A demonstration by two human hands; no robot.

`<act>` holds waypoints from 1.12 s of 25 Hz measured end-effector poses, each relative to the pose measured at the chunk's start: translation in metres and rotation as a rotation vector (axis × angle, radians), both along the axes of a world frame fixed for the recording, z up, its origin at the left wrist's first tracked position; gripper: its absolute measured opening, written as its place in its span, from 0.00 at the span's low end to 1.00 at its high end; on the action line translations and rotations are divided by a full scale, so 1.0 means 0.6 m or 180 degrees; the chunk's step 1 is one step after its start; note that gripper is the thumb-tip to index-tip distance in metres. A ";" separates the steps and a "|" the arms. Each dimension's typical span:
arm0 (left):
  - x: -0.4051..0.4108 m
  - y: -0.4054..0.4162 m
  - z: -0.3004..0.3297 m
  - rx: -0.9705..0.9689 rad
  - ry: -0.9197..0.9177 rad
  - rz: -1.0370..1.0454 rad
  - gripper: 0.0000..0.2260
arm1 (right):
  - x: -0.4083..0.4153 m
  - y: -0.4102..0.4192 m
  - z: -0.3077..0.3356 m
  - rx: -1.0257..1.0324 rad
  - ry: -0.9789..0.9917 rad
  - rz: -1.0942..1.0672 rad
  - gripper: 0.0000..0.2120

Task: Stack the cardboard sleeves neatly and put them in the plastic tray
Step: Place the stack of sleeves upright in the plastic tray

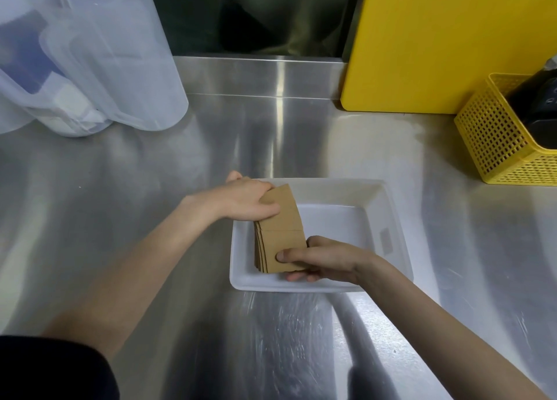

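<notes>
A stack of flat brown cardboard sleeves (281, 234) is held inside the left part of a white plastic tray (388, 219) on the steel counter. My left hand (247, 202) grips the stack's far end from the left, over the tray's rim. My right hand (319, 258) holds the near end, thumb on top and fingers under it. The stack's edges fan out slightly on its left side. Whether its underside touches the tray floor I cannot tell.
Translucent plastic pitchers (99, 53) stand at the back left. A yellow board (446, 38) leans against the back wall, and a yellow perforated basket (497, 140) with dark items sits at the right. The steel counter (120, 219) surrounds the tray.
</notes>
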State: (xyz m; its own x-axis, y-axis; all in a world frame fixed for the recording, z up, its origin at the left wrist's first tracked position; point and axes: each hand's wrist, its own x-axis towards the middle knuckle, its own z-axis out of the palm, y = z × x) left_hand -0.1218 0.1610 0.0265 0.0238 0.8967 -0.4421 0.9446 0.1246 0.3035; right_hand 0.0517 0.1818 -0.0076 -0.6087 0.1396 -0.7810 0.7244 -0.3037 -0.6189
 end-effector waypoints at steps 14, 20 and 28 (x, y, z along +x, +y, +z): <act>-0.017 -0.006 -0.038 0.0255 0.0577 -0.0290 0.18 | -0.030 -0.013 -0.013 0.0121 -0.0219 -0.0059 0.11; -0.013 -0.017 -0.043 0.0456 0.0546 -0.0416 0.14 | -0.038 -0.018 0.001 0.0916 -0.0591 0.0633 0.19; -0.019 -0.032 -0.035 0.0597 0.0583 -0.0340 0.14 | -0.036 -0.022 0.011 0.1730 -0.0398 0.0548 0.29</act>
State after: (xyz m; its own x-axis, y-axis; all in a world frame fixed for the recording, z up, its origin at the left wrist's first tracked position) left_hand -0.1329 0.1416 0.0053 0.0575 0.9599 -0.2743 0.9906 -0.0208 0.1350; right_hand 0.0299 0.1688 -0.0008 -0.5659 0.4477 -0.6923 0.8128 0.1620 -0.5596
